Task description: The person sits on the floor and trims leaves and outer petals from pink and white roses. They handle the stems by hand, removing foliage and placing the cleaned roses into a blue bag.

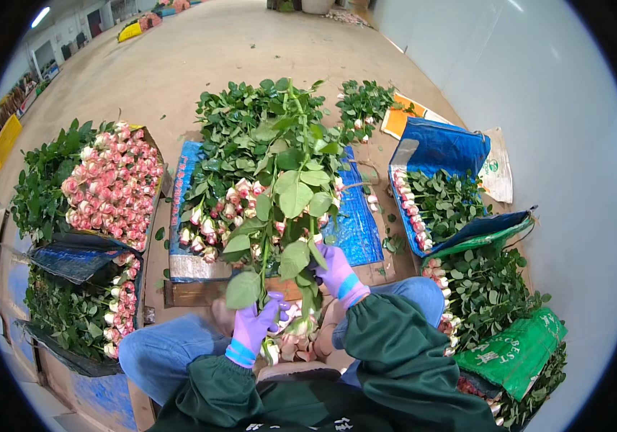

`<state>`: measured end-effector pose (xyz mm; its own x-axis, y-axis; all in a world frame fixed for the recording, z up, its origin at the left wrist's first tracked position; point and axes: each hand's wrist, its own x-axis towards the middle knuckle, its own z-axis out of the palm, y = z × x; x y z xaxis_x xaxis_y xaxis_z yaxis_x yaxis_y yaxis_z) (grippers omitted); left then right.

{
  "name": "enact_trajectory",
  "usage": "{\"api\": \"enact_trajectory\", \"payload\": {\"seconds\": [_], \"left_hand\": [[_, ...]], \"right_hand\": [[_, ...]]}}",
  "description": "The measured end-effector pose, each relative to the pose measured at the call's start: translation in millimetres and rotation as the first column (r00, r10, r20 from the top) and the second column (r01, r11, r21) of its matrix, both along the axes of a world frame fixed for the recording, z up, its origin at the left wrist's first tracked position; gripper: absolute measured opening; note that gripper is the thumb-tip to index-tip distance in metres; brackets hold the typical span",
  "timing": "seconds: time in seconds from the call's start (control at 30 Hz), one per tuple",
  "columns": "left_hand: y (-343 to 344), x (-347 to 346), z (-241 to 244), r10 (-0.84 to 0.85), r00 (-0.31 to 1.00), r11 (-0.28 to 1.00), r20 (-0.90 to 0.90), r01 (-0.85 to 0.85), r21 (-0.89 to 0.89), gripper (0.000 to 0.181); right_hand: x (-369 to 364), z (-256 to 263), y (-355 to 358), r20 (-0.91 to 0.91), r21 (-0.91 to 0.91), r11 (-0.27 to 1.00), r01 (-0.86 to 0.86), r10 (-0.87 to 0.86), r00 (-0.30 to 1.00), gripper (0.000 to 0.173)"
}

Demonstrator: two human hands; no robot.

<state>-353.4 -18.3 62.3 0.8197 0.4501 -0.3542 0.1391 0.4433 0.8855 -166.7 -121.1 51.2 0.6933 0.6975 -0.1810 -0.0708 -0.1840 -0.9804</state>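
Note:
Both hands wear purple gloves with blue cuffs. My left hand (258,325) is low in front of my lap, its fingers curled around a leafy rose stem near the white-pink rose heads (296,329). Higher and to the right, my right hand (336,274) grips leafy rose stems (293,200) that reach up over the pile; its fingertips are partly hidden by leaves. Beyond the hands, a heap of roses (208,227) lies on a blue woven plastic sheet (362,227) over a wooden stand (200,293), heads towards me.
To the left are pink roses (114,183) and a dark-wrapped rose bundle (70,308). On the right stand roses in a blue wrap (440,135) and a green woven sack (513,351) over more stems. A pale wall (551,162) rises at right. Loose leaves dot the floor (222,48).

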Motion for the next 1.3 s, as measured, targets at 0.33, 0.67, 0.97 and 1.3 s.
{"api": "enact_trajectory", "payload": {"seconds": [0.33,0.67,0.97,1.3], "left_hand": [[50.9,-16.4,38.2,0.544,0.834,0.819,0.093,-0.552,0.156,0.027],[155.3,-43.3,138.2,0.552,0.744,0.583,0.377,-0.668,0.464,0.031],[174.0,-37.2,123.6,0.635,0.694,0.505,0.339,-0.705,0.498,0.038],[175.7,-26.1,116.4,0.621,0.744,0.558,0.246,-0.64,0.528,0.042]], "right_hand": [[33.4,-24.3,-10.0,0.435,-0.336,0.942,0.017,0.139,0.89,0.015],[-6.5,-133.1,13.4,0.382,-0.863,0.499,-0.082,0.75,0.539,0.023],[-37.5,-173.5,71.9,0.36,-0.885,0.456,-0.092,0.797,0.485,0.02],[-65.9,-203.7,81.6,0.413,-0.886,0.462,-0.036,0.823,0.39,0.017]]}}
